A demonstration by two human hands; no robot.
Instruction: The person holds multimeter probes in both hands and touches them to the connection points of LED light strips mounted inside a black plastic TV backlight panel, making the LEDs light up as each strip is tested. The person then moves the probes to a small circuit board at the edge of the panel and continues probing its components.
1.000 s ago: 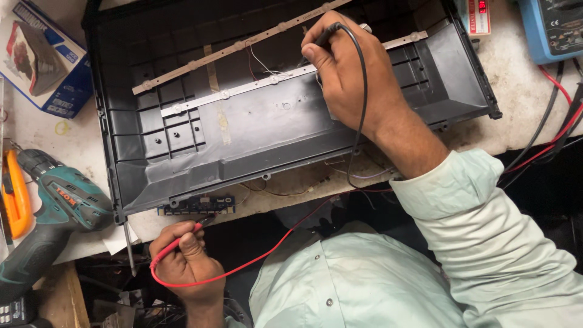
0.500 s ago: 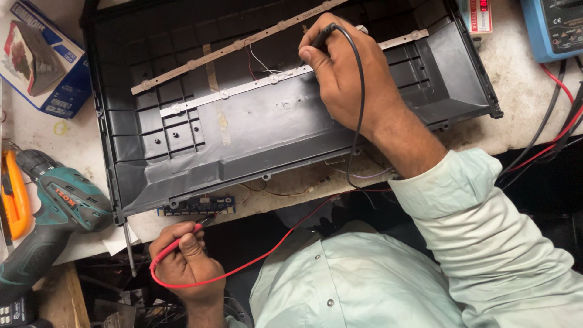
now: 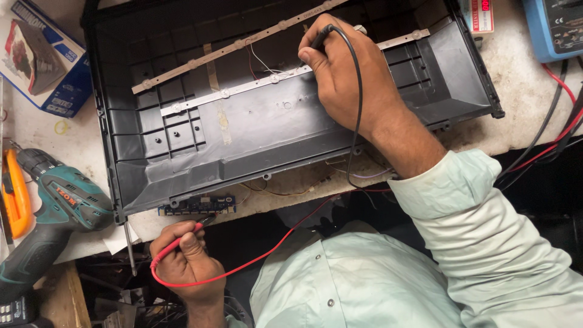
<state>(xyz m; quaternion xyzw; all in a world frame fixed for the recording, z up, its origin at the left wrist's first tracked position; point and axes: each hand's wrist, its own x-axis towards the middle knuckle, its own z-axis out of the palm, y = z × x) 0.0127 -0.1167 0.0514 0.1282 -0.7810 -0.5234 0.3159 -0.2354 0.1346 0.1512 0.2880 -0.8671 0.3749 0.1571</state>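
Pinching a black probe (image 3: 320, 37), right hand (image 3: 349, 79) fingers press its tip onto the lower light strip (image 3: 243, 90) inside the black tray (image 3: 291, 127). Left hand (image 3: 182, 258), at 7 o'clock, pinches a red probe (image 3: 185, 237) against the small circuit board (image 3: 197, 205).

Light even, fairly bright, from overhead. Pale worktop (image 3: 522, 103) near washed out at upper right. Dull sheen across the sloped floor of the black panel housing (image 3: 267, 130); upper recess dark, detail lost. Soft short shadow under the right hand (image 3: 349, 76). Area below the worktop edge dim, murky. Focus sharp mid-frame; slight softness and wide-angle stretch at corners
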